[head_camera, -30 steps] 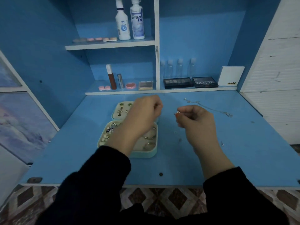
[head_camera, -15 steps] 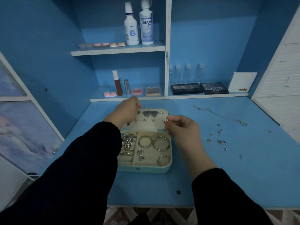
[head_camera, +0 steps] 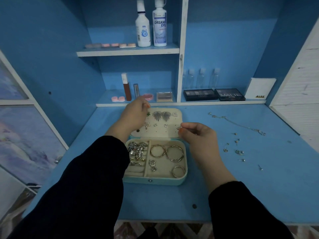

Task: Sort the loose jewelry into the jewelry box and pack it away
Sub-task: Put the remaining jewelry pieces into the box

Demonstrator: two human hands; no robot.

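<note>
A mint jewelry box (head_camera: 155, 180) lies open on the blue desk, its cream lid panel (head_camera: 170, 132) flat behind the tray. Stud earrings are pinned on the panel; rings and hoops (head_camera: 174, 153) fill the tray's compartments. My right hand (head_camera: 198, 138) pinches a small silver earring (head_camera: 179, 128) at the panel's right edge. My left hand (head_camera: 133, 116) rests over the panel's upper left corner, fingers closed at the lid's edge. Loose studs (head_camera: 239, 151) and a thin chain necklace (head_camera: 236, 124) lie on the desk to the right.
Behind the box runs a low shelf with lens cases (head_camera: 118, 98), a lipstick (head_camera: 126, 87) and two dark eyeshadow palettes (head_camera: 214, 94). A white card marked NUDE (head_camera: 260, 88) leans at the back right. Two solution bottles (head_camera: 151, 23) stand on the upper shelf.
My left hand moved from above the tray to the lid's far left corner. My right hand carried the earring left, up to the lid panel. The view shifted closer.
</note>
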